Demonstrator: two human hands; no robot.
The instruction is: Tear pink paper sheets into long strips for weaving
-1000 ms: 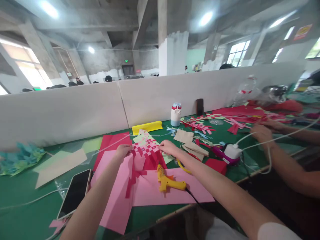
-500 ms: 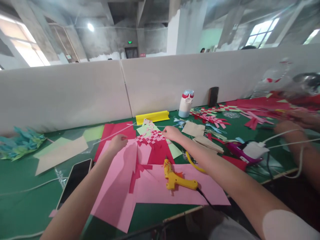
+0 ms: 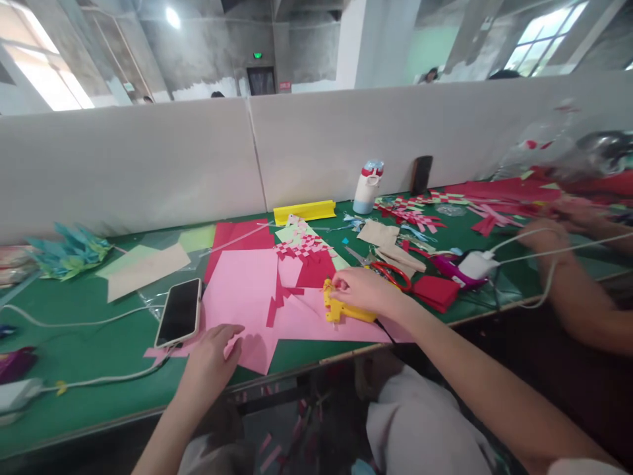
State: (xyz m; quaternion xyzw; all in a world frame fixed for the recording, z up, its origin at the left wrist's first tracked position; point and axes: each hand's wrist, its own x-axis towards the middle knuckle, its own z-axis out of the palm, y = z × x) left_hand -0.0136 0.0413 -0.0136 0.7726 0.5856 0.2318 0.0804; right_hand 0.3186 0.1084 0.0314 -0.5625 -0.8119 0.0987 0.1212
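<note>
My right hand [image 3: 363, 290] closes over the yellow glue gun [image 3: 341, 309], which lies on a pink paper sheet [image 3: 316, 320]. My left hand [image 3: 212, 356] rests near the front table edge with its fingers spread on the corner of another pink sheet [image 3: 242, 290]. A woven red, pink and green paper piece [image 3: 304, 247] lies further back, untouched. A black phone [image 3: 180, 311] lies just left of the pink sheets, on a white cable.
Red-handled scissors [image 3: 390, 274], brown paper pieces [image 3: 383, 237] and a white charger block [image 3: 475, 264] lie to the right. Another person's arms [image 3: 568, 277] work at the far right. A white bottle [image 3: 366, 187], a yellow folded sheet [image 3: 304, 211] and a white partition [image 3: 148, 158] stand behind.
Both hands have left the woven piece and come back toward me. My right hand now grips the glue gun; my left hand has dropped to the pink sheet's near corner. The camera tilted down.
</note>
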